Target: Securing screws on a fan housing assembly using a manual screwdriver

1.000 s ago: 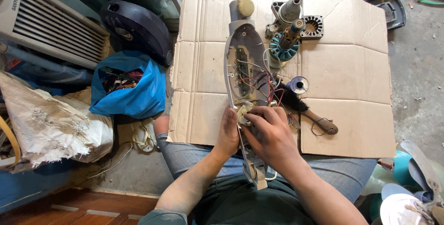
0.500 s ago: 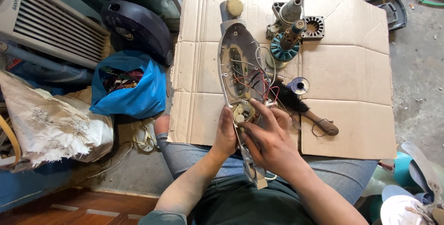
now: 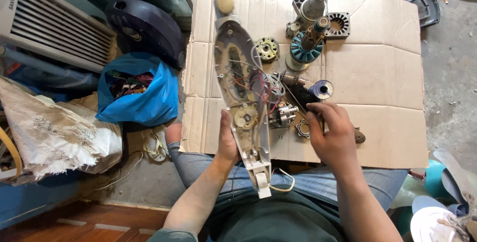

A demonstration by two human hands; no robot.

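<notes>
R hand [image 3: 332, 131] moved off housing [image 3: 243, 93] to brush [image 3: 301, 94], L hand [image 3: 227, 140] beside housing

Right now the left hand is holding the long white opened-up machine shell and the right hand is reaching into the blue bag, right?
Not quite. The left hand does hold the long white shell, but the right hand is not at the blue bag. In the head view it rests on the cardboard, over the dark brush-like tool beside the shell.
</notes>
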